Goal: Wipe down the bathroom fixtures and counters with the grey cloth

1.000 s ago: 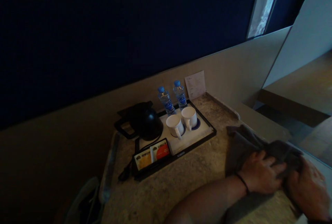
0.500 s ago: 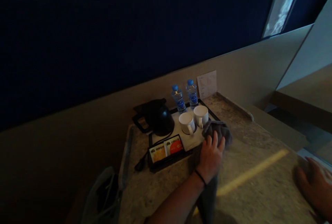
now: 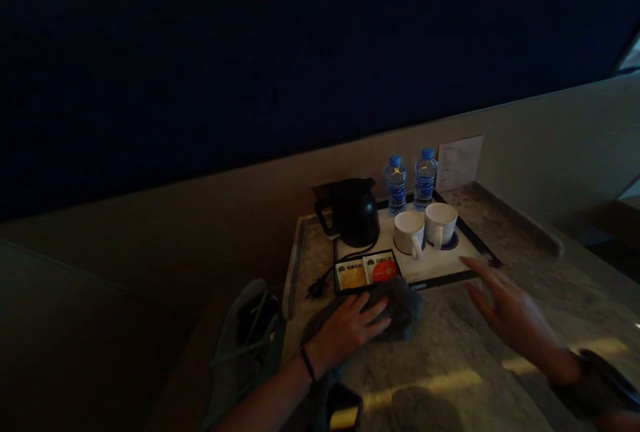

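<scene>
My left hand [image 3: 350, 327] presses down on a bunched grey cloth [image 3: 400, 309], fingers curled over it, on the stone-patterned tabletop [image 3: 450, 345] just in front of the tray. My right hand [image 3: 510, 309] is open and empty, fingers stretched toward the front right part of the white, black-edged tray [image 3: 450, 265]; whether it touches the tray I cannot tell. Two white mugs [image 3: 409, 232] stand on dark round coasters. A black box of tea sachets [image 3: 367, 272] lies at the tray's front left, close to the cloth.
A black kettle [image 3: 356, 212] with its cord and plug [image 3: 316, 287] stands at the left. Two water bottles [image 3: 397, 185] and a white card [image 3: 459, 162] are at the back. A bag-lined bin [image 3: 245, 332] is beside the table. A dark rectangular object [image 3: 344, 405] lies near my left forearm.
My left hand has dragged the cloth from beside the mugs to the front left of the tray. My right hand has come in toward the tray. The view has turned right.
</scene>
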A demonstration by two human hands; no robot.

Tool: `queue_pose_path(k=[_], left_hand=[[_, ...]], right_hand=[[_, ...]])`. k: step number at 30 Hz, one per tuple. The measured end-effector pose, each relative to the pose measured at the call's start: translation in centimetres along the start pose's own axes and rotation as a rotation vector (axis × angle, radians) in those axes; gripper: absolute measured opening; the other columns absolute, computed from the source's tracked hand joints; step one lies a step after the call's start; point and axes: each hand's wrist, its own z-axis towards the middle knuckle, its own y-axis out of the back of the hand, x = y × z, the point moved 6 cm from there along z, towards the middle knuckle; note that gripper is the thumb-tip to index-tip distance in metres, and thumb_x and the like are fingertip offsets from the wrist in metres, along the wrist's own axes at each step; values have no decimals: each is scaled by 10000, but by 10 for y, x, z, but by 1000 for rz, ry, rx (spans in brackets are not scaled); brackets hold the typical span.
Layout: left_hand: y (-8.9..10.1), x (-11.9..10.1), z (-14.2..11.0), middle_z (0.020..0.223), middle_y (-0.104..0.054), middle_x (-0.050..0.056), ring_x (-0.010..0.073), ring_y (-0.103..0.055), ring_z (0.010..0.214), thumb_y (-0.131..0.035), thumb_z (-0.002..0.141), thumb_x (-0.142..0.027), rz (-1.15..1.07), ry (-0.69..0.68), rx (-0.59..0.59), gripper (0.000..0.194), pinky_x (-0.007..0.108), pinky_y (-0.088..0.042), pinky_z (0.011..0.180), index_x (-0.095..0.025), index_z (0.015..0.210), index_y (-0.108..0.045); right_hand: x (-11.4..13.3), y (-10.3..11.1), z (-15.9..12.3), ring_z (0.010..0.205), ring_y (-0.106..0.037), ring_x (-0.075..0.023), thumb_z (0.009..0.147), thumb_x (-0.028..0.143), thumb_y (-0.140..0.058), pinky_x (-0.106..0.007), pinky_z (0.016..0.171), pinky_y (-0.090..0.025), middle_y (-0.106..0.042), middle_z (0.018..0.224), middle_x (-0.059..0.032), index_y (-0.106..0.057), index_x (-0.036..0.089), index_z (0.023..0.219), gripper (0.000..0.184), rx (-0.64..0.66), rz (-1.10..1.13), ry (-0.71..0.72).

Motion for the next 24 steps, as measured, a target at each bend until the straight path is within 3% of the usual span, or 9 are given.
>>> queue_pose_path(k=[2,5,8,11,14,16,18,21,24], left_hand=[[2,15,-20,1468,-468,-15,275,-436,1312,-414,971,-161,-39,63,28,425,457,-445,1038,-344,1343,-511],[4,36,-56,1453,-489,-42,263,-444,1312,-413,955,-118,-112,194,52,461,462,-431,1067,-369,1319,-540],[2,54,-92,1440,-507,-31,262,-444,1314,-396,905,-38,-164,340,57,535,474,-430,1078,-351,1300,-577],[1,71,-120,1413,-536,8,278,-480,1290,-365,850,5,-166,502,66,585,502,-465,1044,-311,1274,-617],[14,88,-135,1417,-530,16,270,-510,1276,-347,796,22,-164,620,-7,632,511,-476,1038,-301,1257,-632],[34,98,-141,1416,-530,39,262,-522,1266,-360,778,4,-150,655,-110,619,512,-460,1058,-270,1263,-631],[61,104,-143,1413,-533,61,260,-530,1252,-391,777,-32,-130,660,-219,584,498,-463,1059,-242,1267,-629],[91,102,-134,1422,-525,27,256,-516,1248,-422,768,-50,-118,590,-278,586,472,-478,1042,-276,1270,-622],[91,92,-99,1426,-521,-1,278,-505,1236,-415,773,-24,-108,491,-195,614,495,-471,1015,-318,1275,-611]], right_hand=[[57,-35,38,1302,-474,-262,969,234,-368,-497,1089,-442,-502,1407,-142,-397,184,1400,435,200,65,169],[99,-77,63,1374,-368,-303,877,136,-483,-522,1145,-362,-426,1478,-138,-490,150,1345,469,415,75,238],[109,-104,72,1417,-266,-372,782,121,-621,-565,1156,-309,-357,1520,-154,-538,144,1311,536,491,71,235],[106,-121,82,1436,-181,-412,740,185,-708,-596,1137,-309,-229,1566,-194,-395,139,1434,762,532,70,206],[106,-130,97,1344,-361,-400,655,257,-795,-553,1081,-402,-398,1464,-220,-306,102,1475,967,571,83,202],[110,-128,105,1219,-480,-367,599,263,-827,-508,1028,-461,-541,1317,-202,-361,78,1445,983,581,90,211],[112,-115,109,1183,-492,-348,595,256,-824,-494,1018,-466,-566,1273,-181,-371,90,1441,973,555,88,213],[103,-72,106,1267,-427,-331,662,293,-784,-503,1073,-412,-483,1379,-147,-289,174,1483,966,418,78,212],[69,-19,86,1225,-500,-299,716,395,-739,-484,1024,-469,-500,1364,-98,-233,279,1498,938,255,44,182]])
